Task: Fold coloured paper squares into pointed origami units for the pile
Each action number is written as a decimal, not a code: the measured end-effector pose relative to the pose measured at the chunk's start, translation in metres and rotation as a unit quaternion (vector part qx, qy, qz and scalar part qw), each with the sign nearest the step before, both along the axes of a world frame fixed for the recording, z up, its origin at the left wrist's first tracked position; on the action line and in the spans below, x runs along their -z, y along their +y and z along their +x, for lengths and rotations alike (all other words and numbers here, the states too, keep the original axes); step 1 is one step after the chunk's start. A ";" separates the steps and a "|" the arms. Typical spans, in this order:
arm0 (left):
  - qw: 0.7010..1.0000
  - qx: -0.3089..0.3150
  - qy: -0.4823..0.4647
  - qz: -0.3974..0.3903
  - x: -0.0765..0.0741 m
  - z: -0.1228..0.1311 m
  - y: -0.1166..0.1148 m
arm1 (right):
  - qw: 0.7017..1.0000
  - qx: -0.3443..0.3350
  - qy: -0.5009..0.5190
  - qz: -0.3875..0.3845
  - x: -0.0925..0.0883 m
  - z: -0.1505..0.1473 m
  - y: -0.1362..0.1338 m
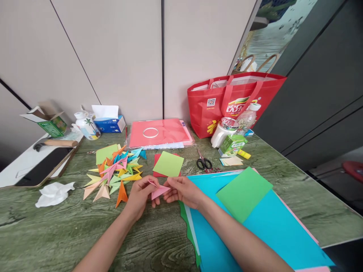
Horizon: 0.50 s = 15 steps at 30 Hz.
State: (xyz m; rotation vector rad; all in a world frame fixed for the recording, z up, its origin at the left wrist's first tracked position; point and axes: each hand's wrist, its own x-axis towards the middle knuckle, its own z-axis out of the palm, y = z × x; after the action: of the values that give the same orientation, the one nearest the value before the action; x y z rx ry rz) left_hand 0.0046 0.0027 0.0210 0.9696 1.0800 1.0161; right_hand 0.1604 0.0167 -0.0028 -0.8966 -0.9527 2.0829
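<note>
A small folded piece of pink paper (159, 192) is held above the table between both hands. My left hand (141, 195) pinches its left side between thumb and fingers. At its right tip, the thumb and fingers of my right hand (183, 191) close on it. Left of my left hand lies a pile of folded paper pieces (113, 172) in orange, pink, yellow, green and blue. Just beyond the hands, a light green paper square (168, 164) rests on a red one. Under my right forearm are large blue paper sheets (272, 226) with a green square (246, 193) on top.
Black-handled scissors (204, 162) lie beyond the blue sheets. At the back are a packet of red paper (159, 134), a red bag (210, 113), a white mug (222, 134) and a tissue box (110, 124). A crumpled tissue (54, 194) and a hammer (56, 142) are at left.
</note>
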 end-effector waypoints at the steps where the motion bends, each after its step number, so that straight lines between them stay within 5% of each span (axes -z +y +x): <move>1: 1.000 0.004 0.016 0.012 0.000 0.000 0.000 | 1.000 -0.009 -0.011 -0.004 0.000 0.000 0.000; 9: 0.995 0.033 0.081 0.054 0.005 0.000 -0.002 | 0.998 -0.036 -0.056 -0.017 -0.003 0.003 0.002; 15: 0.994 0.047 0.076 0.060 0.003 0.003 -0.001 | 0.993 0.046 -0.075 0.080 -0.001 -0.002 0.001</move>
State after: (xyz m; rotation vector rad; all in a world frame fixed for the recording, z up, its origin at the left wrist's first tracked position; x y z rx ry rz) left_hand 0.0076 0.0013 0.0180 1.2000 1.0967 0.9510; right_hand 0.1580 0.0174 -0.0014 -1.0050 -1.1185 1.8546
